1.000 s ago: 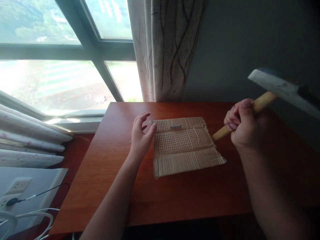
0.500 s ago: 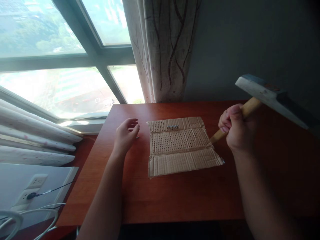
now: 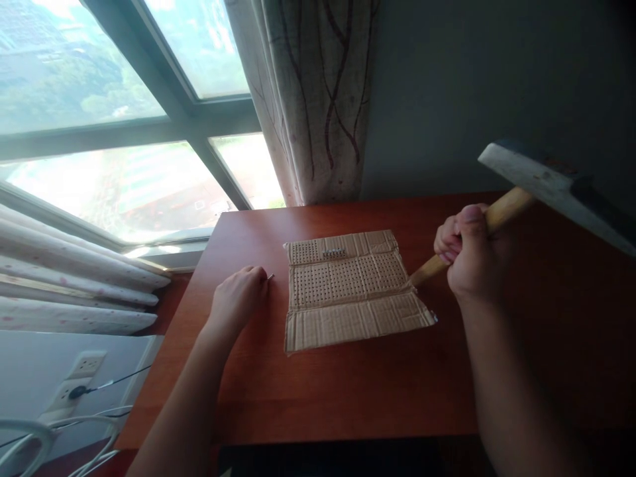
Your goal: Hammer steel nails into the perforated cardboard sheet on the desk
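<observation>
My right hand (image 3: 470, 248) grips the wooden handle of a hammer (image 3: 534, 175), its metal head raised over the table's right side. The fingers of my left hand (image 3: 242, 290) are closed around one end of a small metal nail (image 3: 271, 277), low over the table; the fingertips are partly hidden. Between the hands lies a creased piece of cardboard (image 3: 342, 278) with rows of small holes. A short row of metal nails (image 3: 334, 253) stands in its far strip. The hammer handle's lower end shows by the cardboard's right edge.
The reddish-brown table (image 3: 348, 391) stands against the wall and window. A patterned curtain (image 3: 318, 99) hangs behind it, and another curtain (image 3: 74, 278) is at the left. A wall socket (image 3: 82, 381) with a plug and white cables (image 3: 99, 430) sits at the lower left.
My left hand has come down from above the table and its fingers have closed on the small nail. The right hand still holds the hammer raised. The view has shifted slightly.
</observation>
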The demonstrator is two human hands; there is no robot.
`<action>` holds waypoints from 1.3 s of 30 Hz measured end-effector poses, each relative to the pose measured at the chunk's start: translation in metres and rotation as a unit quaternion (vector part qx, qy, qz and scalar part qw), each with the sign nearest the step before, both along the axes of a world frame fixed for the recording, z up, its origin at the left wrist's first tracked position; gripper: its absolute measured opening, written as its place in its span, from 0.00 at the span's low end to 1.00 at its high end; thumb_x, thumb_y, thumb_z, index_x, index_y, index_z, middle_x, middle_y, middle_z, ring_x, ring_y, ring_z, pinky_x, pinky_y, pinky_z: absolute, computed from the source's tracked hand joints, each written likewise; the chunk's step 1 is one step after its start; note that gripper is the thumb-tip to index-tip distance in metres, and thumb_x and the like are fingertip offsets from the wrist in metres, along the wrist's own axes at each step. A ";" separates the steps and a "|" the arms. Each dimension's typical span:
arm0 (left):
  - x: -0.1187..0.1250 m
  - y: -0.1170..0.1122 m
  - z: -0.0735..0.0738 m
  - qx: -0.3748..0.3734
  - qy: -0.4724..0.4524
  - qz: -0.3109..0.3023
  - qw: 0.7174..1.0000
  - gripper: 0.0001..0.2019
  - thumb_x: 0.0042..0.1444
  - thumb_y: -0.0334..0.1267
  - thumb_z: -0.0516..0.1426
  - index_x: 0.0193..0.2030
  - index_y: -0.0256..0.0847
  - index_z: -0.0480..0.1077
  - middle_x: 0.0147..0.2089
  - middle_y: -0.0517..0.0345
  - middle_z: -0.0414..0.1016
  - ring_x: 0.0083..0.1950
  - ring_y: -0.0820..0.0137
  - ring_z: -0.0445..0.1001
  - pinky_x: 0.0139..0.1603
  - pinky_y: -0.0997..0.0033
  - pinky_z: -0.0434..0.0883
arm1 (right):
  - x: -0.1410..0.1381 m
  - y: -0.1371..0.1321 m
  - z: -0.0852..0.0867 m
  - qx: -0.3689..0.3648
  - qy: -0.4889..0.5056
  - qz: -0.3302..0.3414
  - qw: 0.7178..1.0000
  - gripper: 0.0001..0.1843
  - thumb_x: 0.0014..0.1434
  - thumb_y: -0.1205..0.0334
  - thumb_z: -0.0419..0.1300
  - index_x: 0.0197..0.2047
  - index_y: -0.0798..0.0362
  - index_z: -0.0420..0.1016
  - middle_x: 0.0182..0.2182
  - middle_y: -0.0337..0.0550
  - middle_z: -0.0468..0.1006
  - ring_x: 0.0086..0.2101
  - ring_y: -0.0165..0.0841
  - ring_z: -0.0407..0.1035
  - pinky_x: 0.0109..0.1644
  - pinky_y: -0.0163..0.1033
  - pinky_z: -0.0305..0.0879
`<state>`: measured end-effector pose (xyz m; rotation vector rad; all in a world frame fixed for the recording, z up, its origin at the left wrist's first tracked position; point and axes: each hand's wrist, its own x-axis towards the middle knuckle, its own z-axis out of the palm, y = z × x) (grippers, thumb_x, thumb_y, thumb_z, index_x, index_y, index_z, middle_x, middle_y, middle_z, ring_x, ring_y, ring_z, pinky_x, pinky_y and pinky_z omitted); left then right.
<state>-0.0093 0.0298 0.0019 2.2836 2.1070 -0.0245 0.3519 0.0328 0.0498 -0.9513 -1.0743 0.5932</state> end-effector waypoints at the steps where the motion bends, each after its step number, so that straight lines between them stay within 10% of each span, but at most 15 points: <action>1: 0.000 0.001 0.000 0.001 -0.004 0.003 1.000 0.12 0.62 0.43 0.51 0.32 0.44 0.72 0.38 0.48 0.78 0.36 0.57 0.77 0.33 0.65 0.65 | 0.000 0.000 0.000 0.001 0.001 0.003 1.000 0.25 0.63 0.44 0.61 0.25 0.47 0.55 0.15 0.28 0.52 0.14 0.24 0.46 0.16 0.35 0.42; 6: -0.003 0.008 0.001 0.063 -0.200 0.022 0.978 0.05 0.55 0.41 0.58 0.36 0.45 0.73 0.33 0.56 0.78 0.34 0.63 0.76 0.37 0.65 0.70 | -0.003 -0.004 -0.002 -0.002 -0.017 0.016 1.000 0.25 0.63 0.44 0.61 0.25 0.47 0.54 0.15 0.28 0.52 0.14 0.25 0.47 0.17 0.36 0.43; 14: 0.042 0.010 0.047 0.151 -0.583 0.007 0.798 0.07 0.52 0.40 0.65 0.36 0.41 0.75 0.34 0.58 0.78 0.36 0.70 0.78 0.41 0.67 0.79 | -0.004 -0.004 -0.003 0.015 0.004 0.039 0.999 0.24 0.63 0.48 0.63 0.24 0.48 0.56 0.15 0.28 0.52 0.14 0.24 0.48 0.17 0.36 0.43; 21: 0.084 0.024 0.040 0.182 -0.507 -0.126 0.833 0.04 0.55 0.35 0.64 0.37 0.40 0.77 0.33 0.59 0.80 0.33 0.73 0.77 0.39 0.71 0.76 | -0.001 -0.003 -0.005 0.045 0.030 0.064 0.996 0.25 0.64 0.52 0.63 0.22 0.50 0.57 0.14 0.28 0.53 0.14 0.22 0.48 0.16 0.33 0.41; 39: 0.087 0.026 0.023 0.194 -0.439 -0.132 0.867 0.02 0.57 0.35 0.62 0.36 0.41 0.76 0.33 0.60 0.80 0.36 0.69 0.77 0.45 0.64 0.73 | -0.003 -0.004 -0.005 0.058 0.032 0.073 0.995 0.22 0.65 0.58 0.62 0.23 0.51 0.57 0.14 0.29 0.55 0.13 0.22 0.48 0.15 0.35 0.40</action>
